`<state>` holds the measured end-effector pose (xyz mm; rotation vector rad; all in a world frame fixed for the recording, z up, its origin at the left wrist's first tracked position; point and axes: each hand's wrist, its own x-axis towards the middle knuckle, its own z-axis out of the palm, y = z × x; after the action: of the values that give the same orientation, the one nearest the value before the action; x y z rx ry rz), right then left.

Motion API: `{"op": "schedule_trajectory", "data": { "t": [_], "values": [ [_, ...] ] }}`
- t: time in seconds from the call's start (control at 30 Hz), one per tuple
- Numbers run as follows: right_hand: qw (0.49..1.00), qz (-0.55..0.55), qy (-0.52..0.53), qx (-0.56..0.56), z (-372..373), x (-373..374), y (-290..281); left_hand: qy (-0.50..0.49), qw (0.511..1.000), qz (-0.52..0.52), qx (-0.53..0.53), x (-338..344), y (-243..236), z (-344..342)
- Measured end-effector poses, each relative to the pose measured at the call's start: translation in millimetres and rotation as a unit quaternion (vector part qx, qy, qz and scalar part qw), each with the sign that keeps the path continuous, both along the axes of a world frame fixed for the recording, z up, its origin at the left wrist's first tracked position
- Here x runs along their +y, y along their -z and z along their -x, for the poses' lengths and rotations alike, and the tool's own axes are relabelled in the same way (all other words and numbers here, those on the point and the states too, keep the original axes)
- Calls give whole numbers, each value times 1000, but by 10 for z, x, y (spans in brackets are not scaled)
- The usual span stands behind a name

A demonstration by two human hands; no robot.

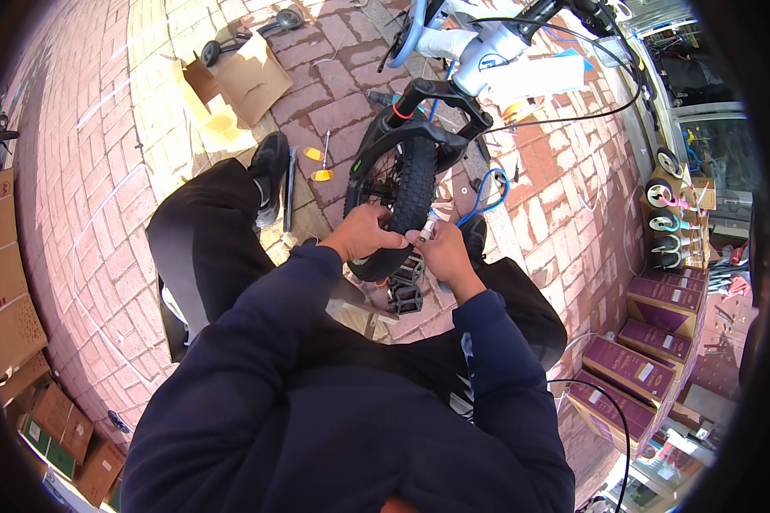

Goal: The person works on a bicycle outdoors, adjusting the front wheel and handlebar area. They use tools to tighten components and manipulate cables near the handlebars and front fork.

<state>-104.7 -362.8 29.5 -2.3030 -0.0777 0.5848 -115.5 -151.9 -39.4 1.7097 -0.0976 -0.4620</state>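
Observation:
A small bicycle's front wheel with a knobbly black tyre (417,184) stands between my legs under a black suspension fork (428,109). My left hand (364,232) grips the tyre's near part from the left, thumb reaching over the tread. Close beside it, my right hand (443,250) is closed round a silver metal fitting (429,226). A blue hose (498,195) loops just beyond that hand; its join to the fitting is partly hidden. Black pedals (405,295) lie below the wheel, near my right wrist. The fingertips of both hands almost meet at the tyre's right side.
Orange-handled screwdrivers (322,162) and a dark tube (289,190) lie on the brick paving left of the wheel. An open cardboard box (244,85) sits farther left. The blue-grey frame (486,61) rises ahead. Purple boxes (629,363) line the right; brown cartons (7,274) the left.

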Motion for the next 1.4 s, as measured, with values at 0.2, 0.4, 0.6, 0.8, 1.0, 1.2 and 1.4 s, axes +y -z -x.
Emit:
{"op": "schedule_trajectory", "data": {
  "t": [0.2, 0.4, 0.6, 0.8, 1.0, 1.2, 1.4],
  "values": [
    [998, -9, 40, 44, -7, 20, -4, -22, 999, -33, 2, -49, -48, 35],
    [1000, -9, 9, 14, 42, -80, 30, -37, 999, -30, 5, -38, -326, 188],
    [991, -94, 84, 31, 177, -43, 124, -78, 976, -185, -90, -189, -410, 459],
    [989, -87, 120, 5, 181, 18, 153, -97, 973, -191, -89, -311, -316, 437],
    [977, -145, 157, 22, 110, -117, 114, -108, 975, -151, -118, -599, -200, 363],
    [986, -94, 128, 46, 81, -333, 113, -110, 992, -66, 4, -559, -174, 282],
    [972, -146, 110, 149, -43, -537, 46, -84, 995, -61, 10, -431, -229, 210]
  ]
}}
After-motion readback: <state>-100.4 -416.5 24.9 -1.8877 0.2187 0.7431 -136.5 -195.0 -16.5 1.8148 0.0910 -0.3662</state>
